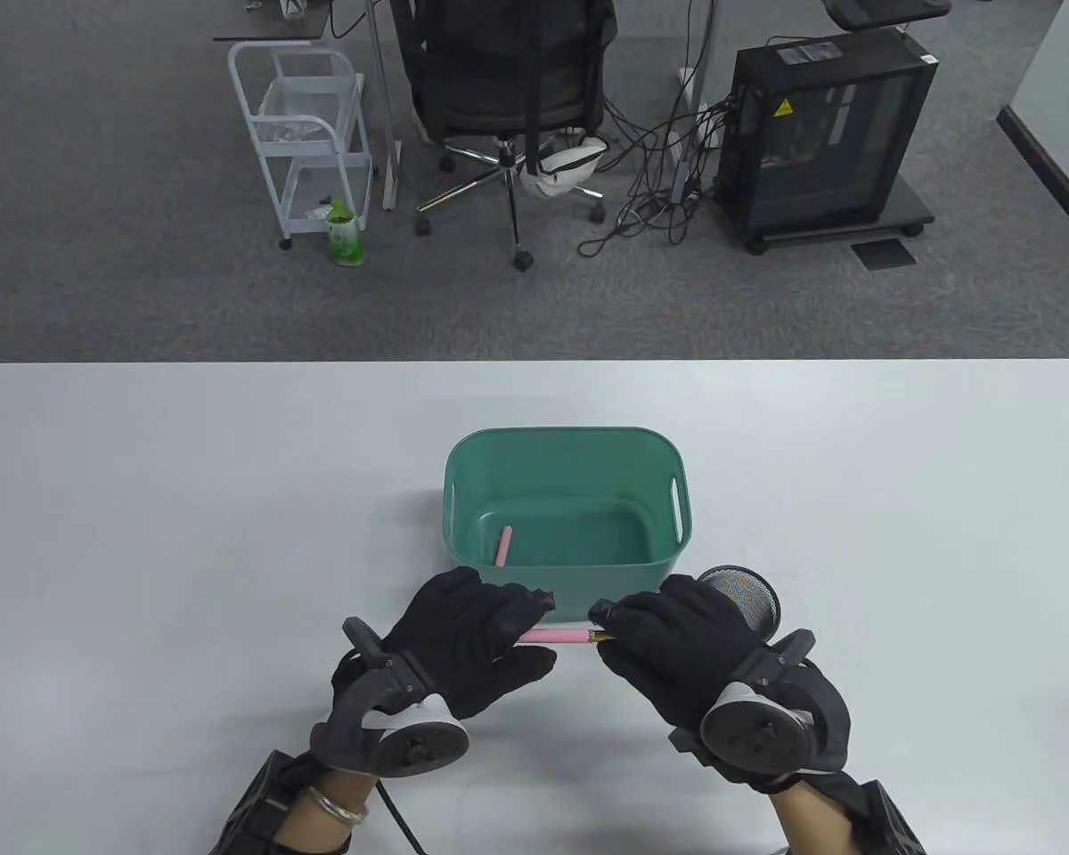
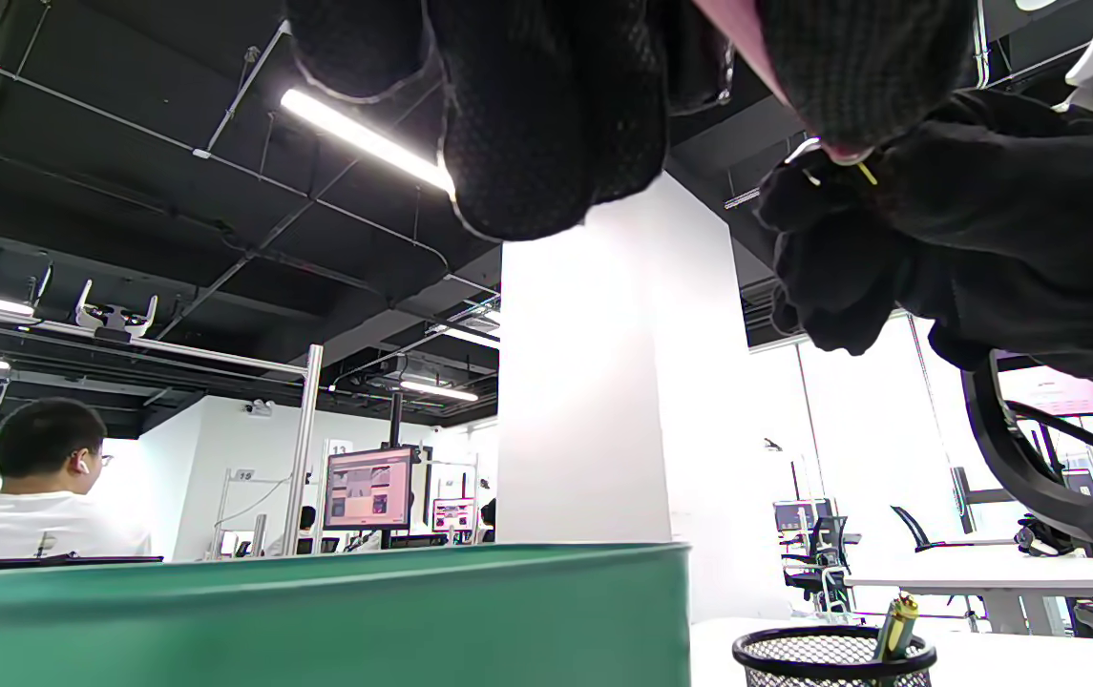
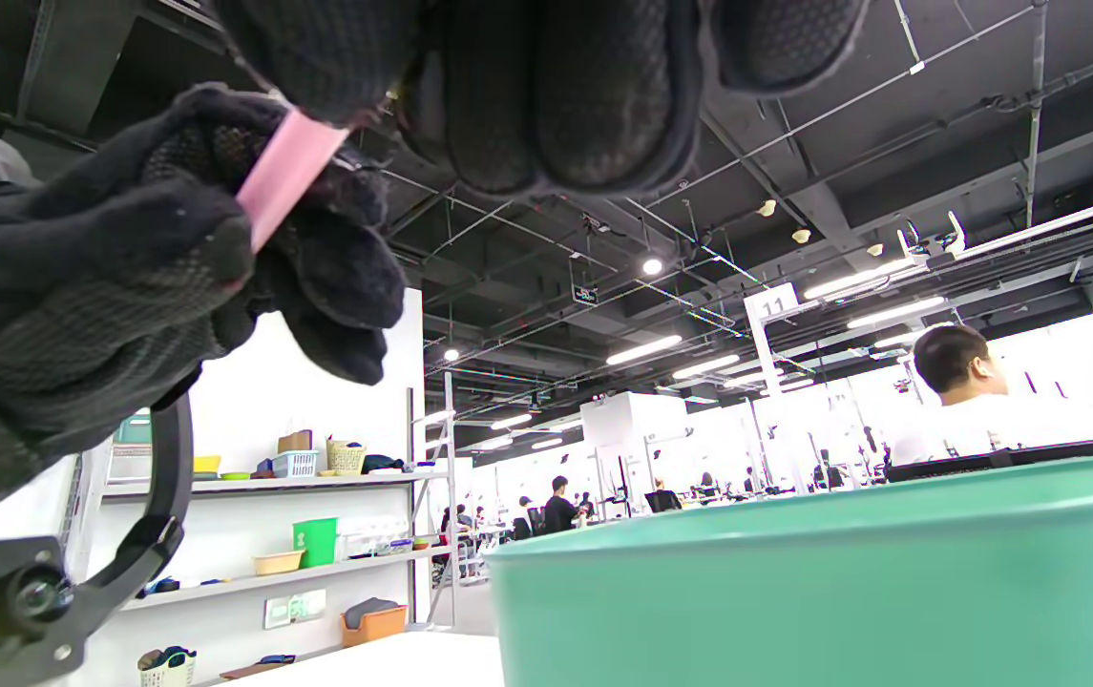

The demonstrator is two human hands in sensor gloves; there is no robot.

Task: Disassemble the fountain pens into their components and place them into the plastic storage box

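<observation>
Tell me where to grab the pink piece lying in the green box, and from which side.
Pinch the pink piece at its middle, coming straight down through the open top. It lies flat on the floor of the green box, near the left wall and tilted slightly, so the walls probably block a sideways approach. Set the fingertips across its narrow width; both long sides look clear.

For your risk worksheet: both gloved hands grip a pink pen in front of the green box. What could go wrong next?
1. The pink pen is held over the table, not over the green box; a freed part might drop and roll away.
2. The right hand sits close to the mesh cup and could knock it.
</observation>
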